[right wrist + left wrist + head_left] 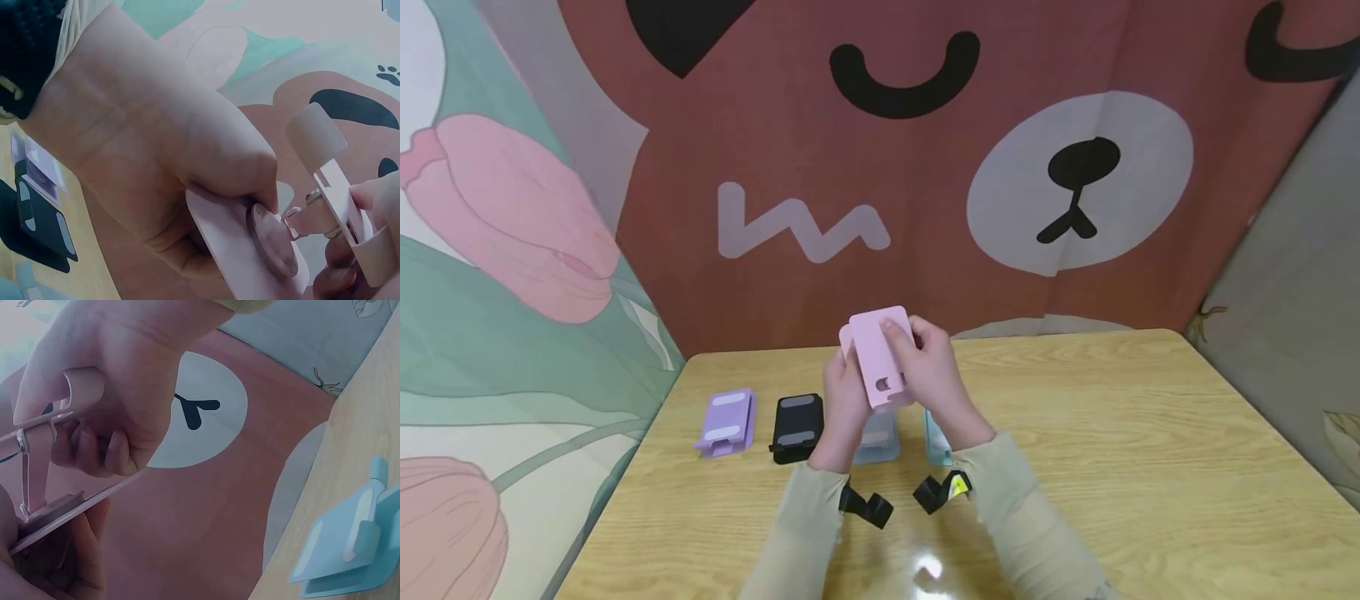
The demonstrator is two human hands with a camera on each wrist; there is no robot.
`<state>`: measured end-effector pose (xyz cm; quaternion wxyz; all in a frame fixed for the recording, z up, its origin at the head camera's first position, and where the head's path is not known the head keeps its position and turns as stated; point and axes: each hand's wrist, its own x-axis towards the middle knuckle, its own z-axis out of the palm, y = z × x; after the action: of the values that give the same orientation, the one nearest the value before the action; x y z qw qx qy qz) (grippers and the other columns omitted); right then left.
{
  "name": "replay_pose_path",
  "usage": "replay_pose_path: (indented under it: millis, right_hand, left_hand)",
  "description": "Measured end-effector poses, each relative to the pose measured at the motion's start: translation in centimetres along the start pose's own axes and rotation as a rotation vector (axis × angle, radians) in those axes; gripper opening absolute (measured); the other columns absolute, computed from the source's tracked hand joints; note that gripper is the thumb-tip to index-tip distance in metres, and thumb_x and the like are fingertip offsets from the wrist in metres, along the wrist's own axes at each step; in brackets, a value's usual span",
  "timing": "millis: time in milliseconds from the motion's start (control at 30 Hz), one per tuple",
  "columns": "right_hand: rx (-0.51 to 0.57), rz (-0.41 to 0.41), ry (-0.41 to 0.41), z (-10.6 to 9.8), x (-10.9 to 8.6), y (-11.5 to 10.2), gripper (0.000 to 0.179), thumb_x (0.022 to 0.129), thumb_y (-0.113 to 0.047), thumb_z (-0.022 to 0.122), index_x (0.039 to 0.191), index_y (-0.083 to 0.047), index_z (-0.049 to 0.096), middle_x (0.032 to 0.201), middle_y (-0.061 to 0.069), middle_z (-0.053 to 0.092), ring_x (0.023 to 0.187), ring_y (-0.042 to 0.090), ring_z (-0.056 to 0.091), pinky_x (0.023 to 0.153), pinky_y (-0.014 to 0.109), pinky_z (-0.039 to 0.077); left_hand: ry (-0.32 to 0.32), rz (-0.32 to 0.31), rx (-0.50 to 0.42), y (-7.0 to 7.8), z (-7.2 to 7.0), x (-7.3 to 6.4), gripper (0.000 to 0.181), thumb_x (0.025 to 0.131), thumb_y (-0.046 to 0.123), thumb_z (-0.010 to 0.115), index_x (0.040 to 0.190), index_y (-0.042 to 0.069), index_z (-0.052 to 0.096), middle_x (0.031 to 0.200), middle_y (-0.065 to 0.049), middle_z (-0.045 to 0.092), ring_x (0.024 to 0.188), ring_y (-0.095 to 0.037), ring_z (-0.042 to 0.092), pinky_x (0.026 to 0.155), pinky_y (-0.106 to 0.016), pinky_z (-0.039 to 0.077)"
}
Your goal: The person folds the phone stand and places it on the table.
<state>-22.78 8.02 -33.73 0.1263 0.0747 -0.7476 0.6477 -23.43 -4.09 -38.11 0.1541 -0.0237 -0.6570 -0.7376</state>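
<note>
A pink folding phone stand (877, 354) is held between both hands, raised over the table's far part. My left hand (846, 400) grips its flat plate with the round disc (275, 240), thumb on one side and fingers on the other. With my right hand (934, 367) I hold the lipped plate, whose curved lip (84, 389) shows in the left wrist view; the thumb lies across its face. A hinged arm (37, 465) joins the two plates, which stand apart at an angle.
Along the table (1112, 433) stand more phone stands: lavender (727, 421), black (797, 427), light blue (878, 437) and teal (936, 440), the last two partly hidden by the hands. A printed cloth (925, 192) hangs behind the table.
</note>
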Motion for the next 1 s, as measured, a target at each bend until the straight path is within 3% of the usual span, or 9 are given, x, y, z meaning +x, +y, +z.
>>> replay_pose_path:
  millis: [233, 600, 767, 900, 1000]
  right_hand:
    - [-0.002, -0.031, 0.028, -0.2, -0.2, 0.1, 0.031, 0.102, -0.033, 0.065, 0.089, -0.005, 0.062, 0.082, 0.011, 0.059, 0.075, 0.024, 0.056, 0.058, 0.03, 0.047]
    - [-0.001, -0.03, 0.05, -0.2, -0.2, 1.4, 0.031, 0.099, -0.031, 0.069, 0.086, -0.005, 0.061, 0.074, 0.008, 0.053, 0.069, 0.022, 0.051, 0.053, 0.026, 0.042]
    - [0.006, -0.006, 0.066, -0.2, 0.1, 1.7, 0.029, 0.098, -0.03, 0.071, 0.088, -0.005, 0.062, 0.076, 0.008, 0.054, 0.07, 0.021, 0.052, 0.054, 0.026, 0.044]
    - [0.016, 0.002, 0.084, -0.1, 0.1, 1.8, 0.027, 0.098, -0.028, 0.072, 0.089, -0.005, 0.062, 0.078, 0.007, 0.055, 0.072, 0.02, 0.052, 0.055, 0.026, 0.045]
    - [0.018, -0.007, 0.106, -0.1, 0.1, 2.0, 0.025, 0.096, -0.025, 0.073, 0.09, -0.004, 0.061, 0.078, 0.007, 0.054, 0.072, 0.018, 0.051, 0.056, 0.026, 0.043]
  left_hand:
    - [0.007, 0.03, -0.011, -0.1, 0.4, -0.1, 0.035, 0.111, 0.021, 0.043, 0.111, -0.002, 0.069, 0.089, -0.01, 0.07, 0.076, -0.014, 0.065, 0.063, -0.024, 0.052]
    - [0.006, 0.004, -0.037, 0.4, 0.9, -0.6, 0.038, 0.111, 0.026, 0.043, 0.109, -0.001, 0.069, 0.087, -0.008, 0.07, 0.075, -0.014, 0.065, 0.061, -0.023, 0.051]
    - [0.017, -0.031, 0.031, 0.5, 0.9, -0.4, 0.049, 0.112, 0.037, 0.036, 0.103, 0.002, 0.069, 0.086, -0.005, 0.066, 0.076, -0.015, 0.062, 0.064, -0.024, 0.048]
    - [-0.015, -0.059, 0.065, 0.3, 0.7, -0.4, 0.063, 0.11, 0.053, 0.028, 0.106, 0.005, 0.068, 0.092, -0.006, 0.065, 0.083, -0.018, 0.06, 0.069, -0.027, 0.048]
    - [-0.034, -0.069, 0.048, 0.3, 0.7, -0.6, 0.062, 0.108, 0.056, 0.032, 0.112, 0.004, 0.066, 0.097, -0.008, 0.064, 0.086, -0.018, 0.06, 0.071, -0.027, 0.049]
